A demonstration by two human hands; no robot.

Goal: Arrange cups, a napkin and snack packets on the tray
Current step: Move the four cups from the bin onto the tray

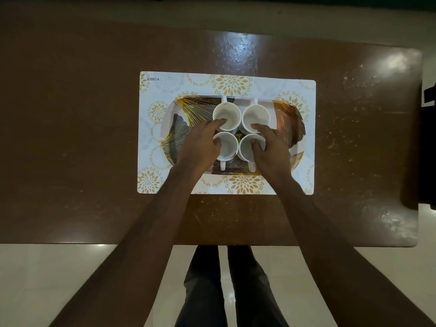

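Several white cups stand in a tight square on the patterned tray. My left hand reaches over the two left cups: its forefinger lies in the far left cup and its thumb hooks the rim of the near left cup. My right hand does the same on the right, forefinger on the rim of the far right cup, thumb in the near right cup. Something yellow and black shows between the cups. No napkin is visible.
The tray rests on a white placemat with gold flower prints, in the middle of a brown table. The table's near edge runs above my legs. A dark object stands at the right edge.
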